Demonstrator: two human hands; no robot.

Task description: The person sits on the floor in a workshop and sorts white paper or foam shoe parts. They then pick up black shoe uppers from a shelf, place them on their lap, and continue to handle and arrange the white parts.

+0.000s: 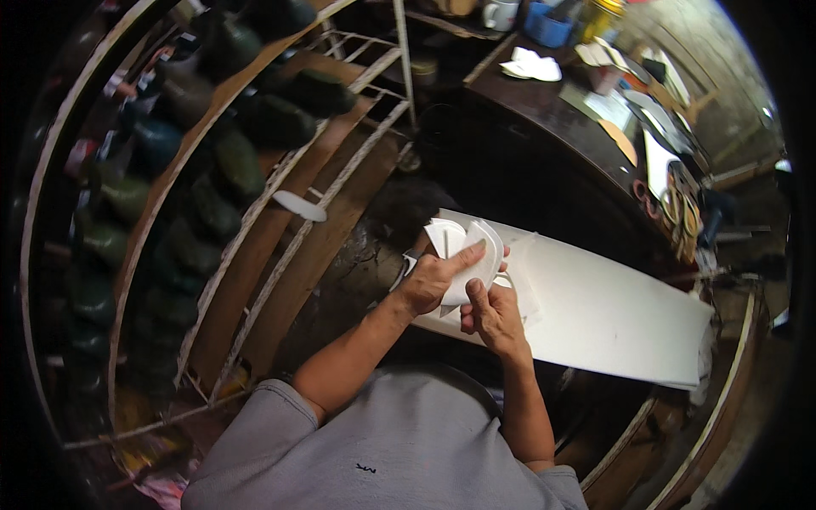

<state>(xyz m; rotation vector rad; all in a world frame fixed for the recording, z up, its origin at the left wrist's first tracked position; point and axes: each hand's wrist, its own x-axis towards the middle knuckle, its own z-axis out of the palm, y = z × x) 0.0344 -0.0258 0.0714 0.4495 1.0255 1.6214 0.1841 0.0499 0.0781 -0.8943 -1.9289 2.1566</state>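
Hands | left hand (pixel 429 280) and right hand (pixel 489 314) grip closed on white cut piece (pixel 476 255); lower edge hidden | white sheet (pixel 612 314) beneath

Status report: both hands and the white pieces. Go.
Left hand gripping curved white cut piece. Right hand pinching its lower edge. Large white sheet lies underneath. Nothing blocking.

The left hand (pixel 432 280) covers part of the curved white piece (pixel 478 255). Beside it, the white sheet (pixel 612 314) hides the surface beneath.
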